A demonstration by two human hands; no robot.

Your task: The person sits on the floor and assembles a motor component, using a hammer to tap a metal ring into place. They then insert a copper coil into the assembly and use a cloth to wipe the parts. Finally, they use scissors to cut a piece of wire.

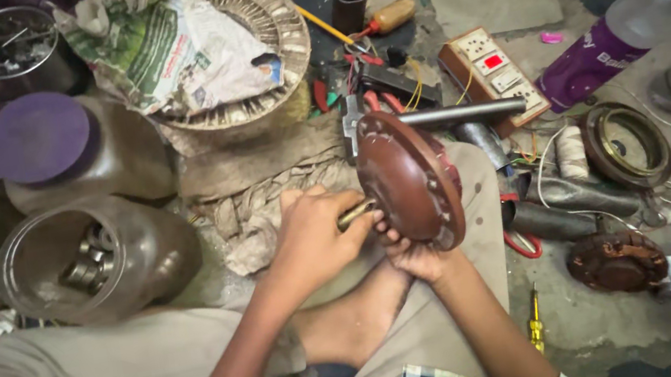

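Observation:
My right hand (415, 258) grips the lower edge of a round reddish-brown metal cover (406, 178), holding it on edge above my lap. My left hand (314, 237) is closed around a small brass-coloured rod (354, 212) whose tip touches the cover's face near the centre. My bare foot (350, 322) lies under both hands.
An open plastic jar (87, 260) of bearings lies at left beside a purple-lidded jar (59, 149). Crumpled newspaper sits in a round metal stator (277, 22). A steel hammer (430, 116), switch board (494, 74), plastic bottle (619, 30), yellow screwdriver (535, 322) and rusty parts (617, 261) lie at right.

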